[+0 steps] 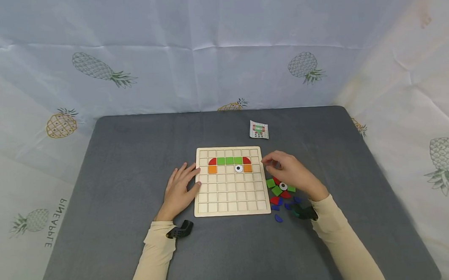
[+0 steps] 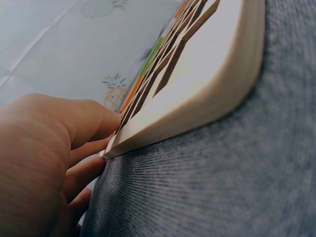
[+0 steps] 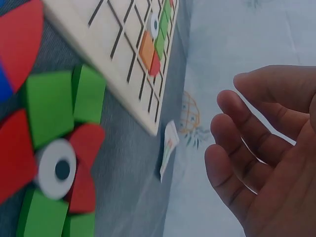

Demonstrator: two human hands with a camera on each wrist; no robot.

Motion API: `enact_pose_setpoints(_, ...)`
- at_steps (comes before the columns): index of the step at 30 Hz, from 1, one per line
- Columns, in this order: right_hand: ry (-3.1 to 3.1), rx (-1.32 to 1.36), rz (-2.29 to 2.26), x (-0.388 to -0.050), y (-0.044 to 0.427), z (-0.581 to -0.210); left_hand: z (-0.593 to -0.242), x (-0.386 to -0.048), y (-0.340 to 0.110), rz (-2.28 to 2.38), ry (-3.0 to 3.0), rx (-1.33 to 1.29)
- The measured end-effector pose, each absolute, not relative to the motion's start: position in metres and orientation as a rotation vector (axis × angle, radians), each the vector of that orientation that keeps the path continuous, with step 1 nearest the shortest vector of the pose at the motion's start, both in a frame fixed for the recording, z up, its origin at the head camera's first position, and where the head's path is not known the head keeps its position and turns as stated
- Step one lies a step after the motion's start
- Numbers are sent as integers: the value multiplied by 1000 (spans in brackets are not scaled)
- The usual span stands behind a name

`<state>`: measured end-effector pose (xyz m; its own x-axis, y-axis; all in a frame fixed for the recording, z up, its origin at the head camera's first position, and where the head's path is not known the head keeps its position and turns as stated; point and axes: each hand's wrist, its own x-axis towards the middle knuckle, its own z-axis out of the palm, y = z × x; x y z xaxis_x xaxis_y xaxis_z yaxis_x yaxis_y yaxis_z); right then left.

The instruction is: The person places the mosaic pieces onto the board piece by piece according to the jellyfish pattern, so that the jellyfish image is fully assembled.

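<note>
A square wooden grid board lies on the table. Near its top, three green squares sit between two red rounded pieces. Below the red ends are orange squares, and beside the right one lies a white eye disc. My left hand touches the board's left edge with thumb and fingertips, its fingers extended. Just off the right edge hovers my right hand, fingers loosely bent; nothing shows between thumb and fingers in the right wrist view.
Right of the board is a loose heap of green squares, red pieces, another eye disc and blue pieces. Behind the board lies a small pattern card. A pineapple-print cloth hangs around the table.
</note>
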<state>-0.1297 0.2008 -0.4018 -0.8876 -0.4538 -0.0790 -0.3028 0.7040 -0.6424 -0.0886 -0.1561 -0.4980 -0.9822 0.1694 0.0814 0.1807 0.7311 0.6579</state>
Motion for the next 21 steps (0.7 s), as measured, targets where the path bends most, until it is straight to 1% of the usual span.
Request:
enact_pose_setpoints(8,2717,-563,-951,-120,224,-405,-497,-88,-157,-1119,-2903,-299)
enact_pose_setpoints(13,2743,-552,-862,-114,234,-409,-496,-87,-158,-1119,-2906,-296)
enact_pose_setpoints(21,2702,-506,-806,-106,247,-423,-498,-87,-156,-1115,-2883,-315)
